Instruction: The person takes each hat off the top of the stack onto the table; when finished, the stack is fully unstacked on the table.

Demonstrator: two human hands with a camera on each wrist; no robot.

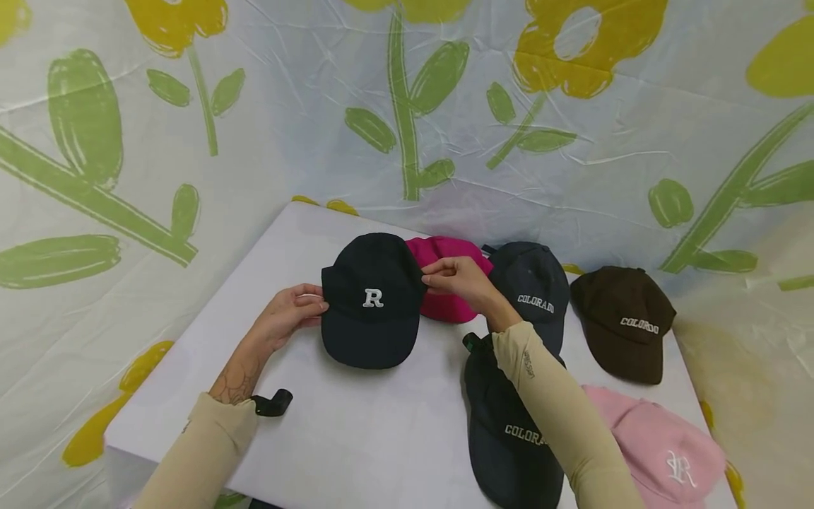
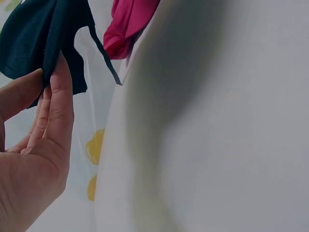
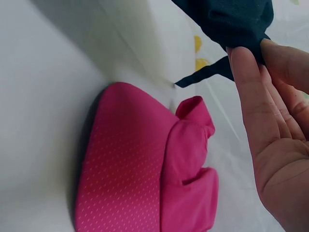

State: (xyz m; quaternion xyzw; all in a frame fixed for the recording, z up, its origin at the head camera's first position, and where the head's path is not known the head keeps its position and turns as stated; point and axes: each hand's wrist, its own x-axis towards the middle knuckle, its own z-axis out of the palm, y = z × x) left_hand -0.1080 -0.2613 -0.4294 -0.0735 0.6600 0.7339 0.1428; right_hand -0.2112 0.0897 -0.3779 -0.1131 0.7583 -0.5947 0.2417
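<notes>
A dark navy baseball cap (image 1: 369, 325) with a white letter R faces the head camera, held up between both hands. My left hand (image 1: 290, 316) pinches its left edge between thumb and fingers, and the left wrist view shows the cap fabric (image 2: 53, 43) in that pinch. On the opposite edge my right hand (image 1: 461, 283) pinches the cap, with the thumb and fingertips on the cloth (image 3: 241, 24) in the right wrist view. A loose strap end hangs below the cap in both wrist views. Behind the right hand lies a magenta cap (image 1: 445, 307), partly hidden.
Right of the hands lie a dark Colorado cap (image 1: 531, 276), a brown cap (image 1: 623, 322) and a pink cap (image 1: 668, 445). Another dark Colorado cap (image 1: 509, 452) is partly under the right forearm. All rest on a white table (image 1: 369, 438) against a flower-printed sheet (image 1: 292, 127).
</notes>
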